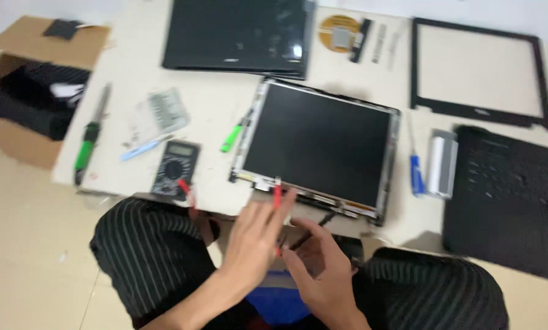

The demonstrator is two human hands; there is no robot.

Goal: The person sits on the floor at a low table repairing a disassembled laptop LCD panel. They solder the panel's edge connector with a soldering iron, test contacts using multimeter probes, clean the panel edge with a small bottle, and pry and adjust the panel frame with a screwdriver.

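At the near edge of the low table (225, 110), your left hand (255, 235) and right hand (322, 275) meet over your lap in blur, so you cannot tell how the fingers close, though a thin red probe (277, 197) stands up just above the left fingertips and a dark lead (322, 220) runs beside them. Just beyond your hands lies the bare screen panel (319, 143), a dark matte rectangle in a thin metal frame, turned slightly askew, with the multimeter (175, 168) to its left and a blue-handled screwdriver (416, 174) to its right.
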